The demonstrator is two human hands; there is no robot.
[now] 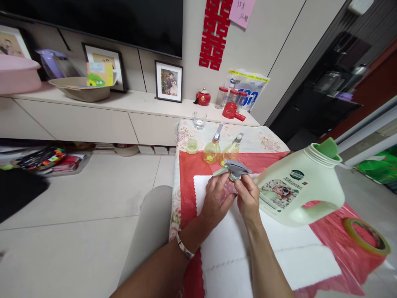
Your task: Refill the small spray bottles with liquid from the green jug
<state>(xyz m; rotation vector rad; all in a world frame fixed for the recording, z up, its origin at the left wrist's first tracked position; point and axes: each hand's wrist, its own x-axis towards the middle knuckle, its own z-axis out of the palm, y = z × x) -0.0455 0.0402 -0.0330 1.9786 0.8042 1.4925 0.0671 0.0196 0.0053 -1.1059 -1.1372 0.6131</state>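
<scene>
A small pinkish spray bottle (228, 189) with a grey trigger head (238, 167) is between my hands above a white sheet (229, 244). My left hand (217, 196) is wrapped round the bottle's body. At the neck, just under the trigger head, the fingers of my right hand (248, 194) are closed. Behind it stand two yellowish spray bottles (211, 152) (231, 152) and a pale green cap (192, 146). To the right of my right hand is a large light green detergent jug (297, 188), its mouth uncapped, with a green spout showing.
A roll of tape (367, 236) lies on red plastic (338, 236) at the right. A glass cup (199, 120) sits at the table's far edge. Beyond, the cabinet top (142, 103) bears red-lidded jars (221, 97), a red pot (203, 97) and picture frames (169, 81).
</scene>
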